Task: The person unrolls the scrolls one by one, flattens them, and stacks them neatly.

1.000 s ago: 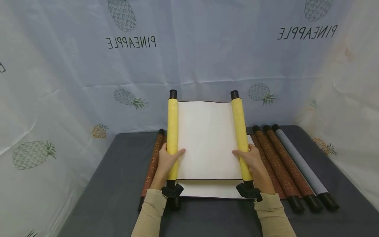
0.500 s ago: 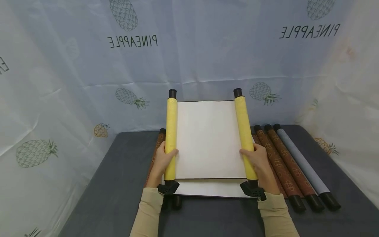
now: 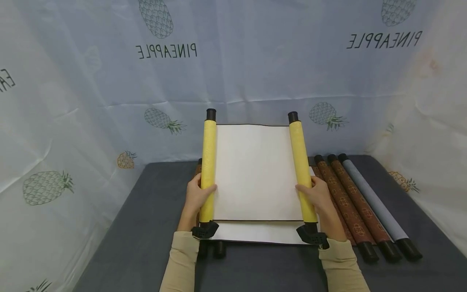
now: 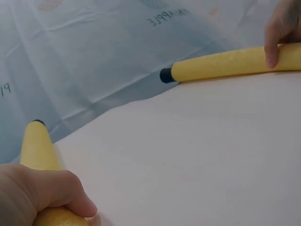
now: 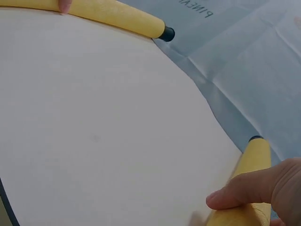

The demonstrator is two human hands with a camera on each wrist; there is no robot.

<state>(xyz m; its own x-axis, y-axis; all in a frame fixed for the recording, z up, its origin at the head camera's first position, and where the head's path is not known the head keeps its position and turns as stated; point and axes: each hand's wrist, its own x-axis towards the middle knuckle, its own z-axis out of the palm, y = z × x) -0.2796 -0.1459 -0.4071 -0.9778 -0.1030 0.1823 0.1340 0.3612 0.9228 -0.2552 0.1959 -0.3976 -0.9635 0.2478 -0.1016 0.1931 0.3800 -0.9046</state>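
Both hands hold a partly unrolled yellow scroll above the table, its blank white sheet stretched between two rolls with black end caps. My left hand grips the left yellow roll, thumb over its inner side. Around the right yellow roll my right hand curls the same way. In the left wrist view the left thumb lies across the roll; the right wrist view has the right thumb pressed on its roll. The fingers behind both rolls are mostly hidden.
Beneath the held scroll, another white sheet lies open on the dark table, between brown patterned rolls. At the right lie brown patterned rolls and a grey roll. A pineapple-print curtain hangs behind and along the sides.
The two yellow rolls have moved slightly farther apart, so more white sheet shows between them. The left hand has shifted left and the right hand right. Both keep their grip.
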